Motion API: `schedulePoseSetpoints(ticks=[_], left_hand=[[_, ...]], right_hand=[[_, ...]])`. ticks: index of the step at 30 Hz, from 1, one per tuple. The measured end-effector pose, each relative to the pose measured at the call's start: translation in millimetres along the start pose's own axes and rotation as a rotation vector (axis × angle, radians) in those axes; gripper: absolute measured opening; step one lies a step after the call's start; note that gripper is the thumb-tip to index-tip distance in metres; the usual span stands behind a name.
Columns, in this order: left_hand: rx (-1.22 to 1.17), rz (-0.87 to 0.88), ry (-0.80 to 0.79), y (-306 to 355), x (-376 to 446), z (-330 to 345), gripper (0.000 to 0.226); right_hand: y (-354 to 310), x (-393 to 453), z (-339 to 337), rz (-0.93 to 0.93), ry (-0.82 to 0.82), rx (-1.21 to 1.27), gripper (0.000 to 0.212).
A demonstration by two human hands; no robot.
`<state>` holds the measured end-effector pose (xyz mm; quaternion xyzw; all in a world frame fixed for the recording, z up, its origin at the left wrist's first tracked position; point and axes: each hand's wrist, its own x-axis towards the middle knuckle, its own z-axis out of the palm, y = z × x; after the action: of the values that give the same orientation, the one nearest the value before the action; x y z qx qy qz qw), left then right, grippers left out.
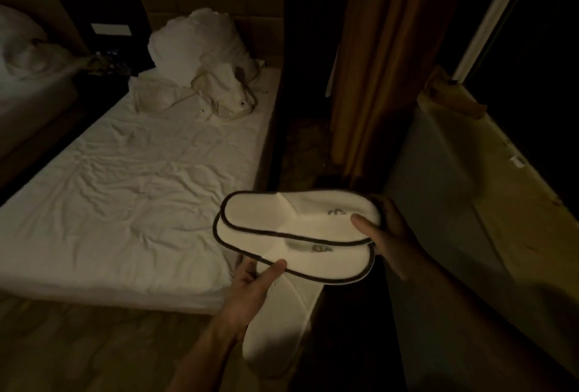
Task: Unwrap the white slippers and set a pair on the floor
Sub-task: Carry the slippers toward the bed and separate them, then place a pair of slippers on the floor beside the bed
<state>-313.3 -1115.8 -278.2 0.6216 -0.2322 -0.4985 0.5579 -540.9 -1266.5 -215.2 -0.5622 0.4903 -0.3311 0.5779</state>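
Currently both hands hold the stacked white slippers (pixel 297 235) in mid-air, long axis left to right: right hand (pixel 391 231) gripping the toes, left hand (pixel 250 285) under the heels, floor (pixel 94 344) below.

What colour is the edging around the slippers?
Dark, black or dark brown, around the white slippers; seen in the head view.

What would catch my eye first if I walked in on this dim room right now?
The pair of white slippers with dark trim, held flat in mid-air at lower centre: the right hand takes the toe end, the left hand the near edge, with another white slipper hanging below. Behind them, to the left, lies a rumpled white bed with pillows piled at its head.
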Motion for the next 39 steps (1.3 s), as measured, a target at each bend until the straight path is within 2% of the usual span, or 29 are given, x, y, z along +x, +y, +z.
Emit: schedulePoseSetpoints(ticks=[3,6,7,10,16,19,22,25,27,31,33,36,39], left_hand=[[0.007,-0.009,0.025,-4,12,19,0.015],[0.016,0.025,0.032,-2,31,50,0.008],[0.014,0.055,0.036,-3,39,61,0.013],[0.033,0.140,0.069,-4,67,80,0.054],[0.137,0.129,0.354,-42,91,69,0.053],[0.139,0.084,0.411,-77,101,43,0.054],[0.182,0.061,0.469,-130,128,21,0.057],[0.124,0.051,0.640,-186,163,5,0.069],[0.087,0.080,0.697,-218,189,-7,0.076],[0.140,0.127,0.611,-299,241,-18,0.099],[0.075,0.117,0.599,-347,263,-19,0.106],[0.020,0.117,0.612,-411,291,-26,0.097],[0.047,0.072,0.606,-471,316,-36,0.084]], right_hand=[[8,21,6,-0.136,0.202,0.030,0.047],[15,56,5,-0.218,0.339,0.061,0.050],[19,69,3,-0.232,0.347,0.065,0.052],[27,106,-6,-0.253,0.321,0.080,0.053],[50,172,-26,-0.204,0.289,0.099,0.060],[88,201,-26,-0.159,0.295,0.106,0.065],[158,232,-15,-0.107,0.294,0.096,0.066],[251,270,1,-0.088,0.342,0.084,0.066],[322,295,11,-0.036,0.357,0.087,0.065],[470,343,32,0.058,0.350,0.106,0.065],[545,359,46,0.085,0.363,0.060,0.065],[653,379,72,0.135,0.360,0.020,0.065],[747,393,103,0.223,0.283,0.014,0.066]])
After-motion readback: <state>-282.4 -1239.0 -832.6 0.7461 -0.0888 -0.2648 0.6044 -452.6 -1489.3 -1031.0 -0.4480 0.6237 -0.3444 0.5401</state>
